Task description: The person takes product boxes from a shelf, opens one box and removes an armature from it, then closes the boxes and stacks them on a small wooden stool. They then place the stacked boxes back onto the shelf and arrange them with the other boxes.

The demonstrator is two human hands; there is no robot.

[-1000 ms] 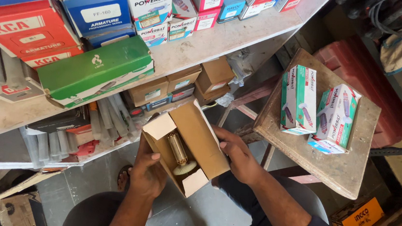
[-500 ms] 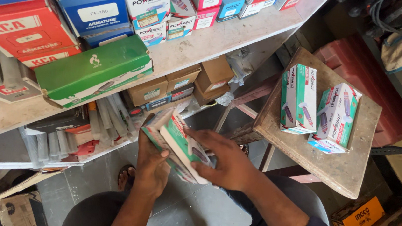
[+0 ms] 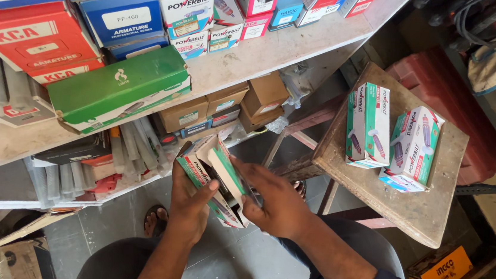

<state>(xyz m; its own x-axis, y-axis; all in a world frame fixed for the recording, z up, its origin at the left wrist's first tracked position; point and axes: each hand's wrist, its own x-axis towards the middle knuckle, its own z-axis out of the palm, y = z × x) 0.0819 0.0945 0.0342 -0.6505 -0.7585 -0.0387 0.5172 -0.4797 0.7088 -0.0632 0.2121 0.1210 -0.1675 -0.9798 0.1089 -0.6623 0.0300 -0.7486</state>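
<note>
Flaps now folded shut, the green-and-white carton [image 3: 216, 178] sits low between both hands: left hand [image 3: 190, 203] clasps its side, right hand [image 3: 272, 204] presses its end. Beyond, two matching cartons [image 3: 393, 137] lie on a wooden stool [image 3: 409, 210]; farther, a dusty shelf [image 3: 280, 49] of boxes.

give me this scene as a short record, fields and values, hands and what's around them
left hand: grips the green and white carton from below, thumb on its front face
right hand: flat against the carton's right side
carton state: tilted, end flap folded in
stool: wooden stool to the right, two matching cartons lying on it
shelf: white shelf above, stacked with blue, red and white boxes
on shelf edge: flat green box
below shelf: small brown boxes
floor: orange box
</note>
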